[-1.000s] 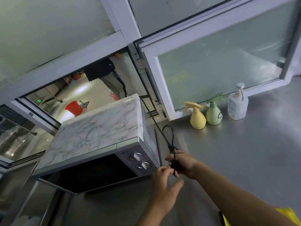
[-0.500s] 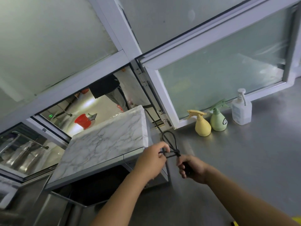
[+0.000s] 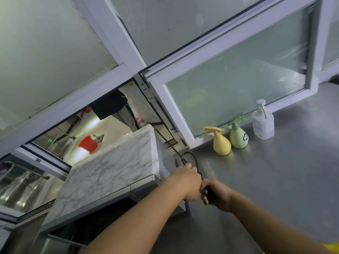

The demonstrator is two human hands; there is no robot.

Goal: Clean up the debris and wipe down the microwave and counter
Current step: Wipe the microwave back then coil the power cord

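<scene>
On the left, behind an open window, a red bucket (image 3: 87,143) stands on a floor far away. A person in dark clothes is there too.

Next comes the microwave (image 3: 113,173). It has a white marble-look top and sits on the grey counter (image 3: 266,180). Its front is low in the picture and mostly hidden by the arm, so I cannot see the door well.

A black cord (image 3: 190,158) runs from the back of the microwave down its right side and bends into a loop. The left hand (image 3: 189,182) is curled around the cord just under the loop. The right hand (image 3: 215,195) is touching it, just to the right, and is clenched around something dark, likely the cord's end. I cannot see the plug. Both hands are right at the cord, so it looks like the cord is being tidied before wiping.

Farther right stand a yellow spray bottle (image 3: 221,143), a green spray bottle (image 3: 238,136) and a clear pump bottle (image 3: 263,123), well apart from the hands. I see no cloth or crumbs.
</scene>
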